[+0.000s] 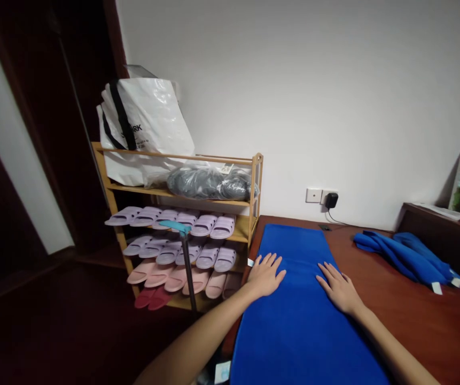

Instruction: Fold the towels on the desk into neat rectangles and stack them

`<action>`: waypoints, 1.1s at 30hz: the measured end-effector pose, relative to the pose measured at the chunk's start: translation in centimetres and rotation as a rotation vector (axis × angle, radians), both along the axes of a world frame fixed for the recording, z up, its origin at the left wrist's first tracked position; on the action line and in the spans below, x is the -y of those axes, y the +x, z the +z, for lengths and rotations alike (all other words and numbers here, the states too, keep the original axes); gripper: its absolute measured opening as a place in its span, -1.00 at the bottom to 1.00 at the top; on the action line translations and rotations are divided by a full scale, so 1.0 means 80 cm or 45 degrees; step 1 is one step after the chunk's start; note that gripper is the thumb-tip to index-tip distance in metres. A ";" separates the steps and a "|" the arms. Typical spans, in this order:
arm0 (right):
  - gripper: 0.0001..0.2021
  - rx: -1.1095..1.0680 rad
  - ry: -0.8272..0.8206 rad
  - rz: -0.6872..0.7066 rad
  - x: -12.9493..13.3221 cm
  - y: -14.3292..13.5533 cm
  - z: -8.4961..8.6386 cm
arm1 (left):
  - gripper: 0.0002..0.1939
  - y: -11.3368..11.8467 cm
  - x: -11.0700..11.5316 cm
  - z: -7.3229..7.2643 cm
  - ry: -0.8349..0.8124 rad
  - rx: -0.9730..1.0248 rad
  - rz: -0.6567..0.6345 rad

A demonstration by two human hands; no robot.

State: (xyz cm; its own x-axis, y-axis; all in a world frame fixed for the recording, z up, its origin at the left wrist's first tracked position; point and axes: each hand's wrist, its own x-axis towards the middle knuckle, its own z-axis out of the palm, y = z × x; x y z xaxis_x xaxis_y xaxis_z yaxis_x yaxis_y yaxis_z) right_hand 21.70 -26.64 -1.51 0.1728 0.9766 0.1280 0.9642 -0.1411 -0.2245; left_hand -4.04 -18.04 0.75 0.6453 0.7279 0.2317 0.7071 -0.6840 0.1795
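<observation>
A long blue cloth point(294, 331), like a towel, lies spread lengthwise on the reddish-brown wooden table point(398, 305). On its left edge my left hand point(266, 275) rests flat, fingers apart. My right hand point(340, 289) lies on the right edge, palm down with fingers spread. Slight creases run across the cloth between the hands. A white tag point(250, 262) sticks out beside my left hand, and a larger label point(222, 372) shows at the near left corner. To the right, more blue cloth point(406, 259) with white tags lies crumpled on the table.
Left of the table stands a wooden shoe rack point(256, 187) with several lilac and pink slippers point(203, 224), a white bag point(153, 117) and a plastic-wrapped grey bundle point(209, 183). A blue-topped pole point(187, 262) stands before it. A black plug point(331, 200) sits in the wall.
</observation>
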 end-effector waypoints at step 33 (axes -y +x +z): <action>-0.64 -0.751 0.394 0.113 0.184 0.050 0.123 | -0.60 -0.127 0.082 0.145 -1.039 0.926 -0.203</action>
State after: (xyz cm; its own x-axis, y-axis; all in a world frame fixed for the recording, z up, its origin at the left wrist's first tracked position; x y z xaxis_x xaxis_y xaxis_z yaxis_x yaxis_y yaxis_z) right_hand 25.69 -41.33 8.32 0.2203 0.9239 0.3129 0.6725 0.0885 -0.7348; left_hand -14.18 -24.57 12.36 0.6499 0.7556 0.0818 0.1642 -0.2447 0.9556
